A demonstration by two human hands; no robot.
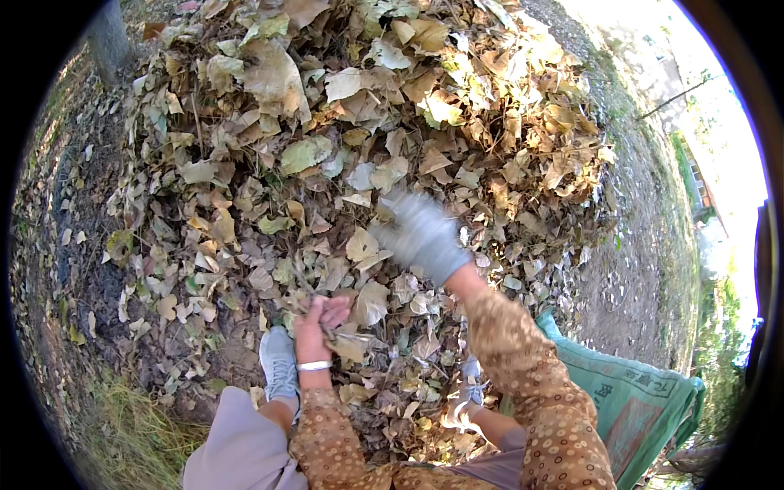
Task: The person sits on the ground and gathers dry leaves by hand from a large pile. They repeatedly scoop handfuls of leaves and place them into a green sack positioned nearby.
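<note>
My left hand (323, 324), bare with a silver bangle on the wrist, is closed around some dry twigs (352, 338) just ahead of my left shoe. In a grey knit glove, my right hand (422, 236) is over the leaves in front of me. Motion blurs its fingers, and whether it grips anything cannot be made out. A large pale leaf (361, 245) lies right by the glove. Both hands are at the near side of a big heap of dry fallen leaves (343, 147), mostly brown and yellow with a few greenish ones.
A green woven sack (631, 380) bearing writing stands at my right. My grey lace-up shoes (278, 361) rest among leaves. A tree trunk (109, 43) rises at far left, dry grass (135, 422) lies near left, and a dirt strip (625, 288) borders the heap's right.
</note>
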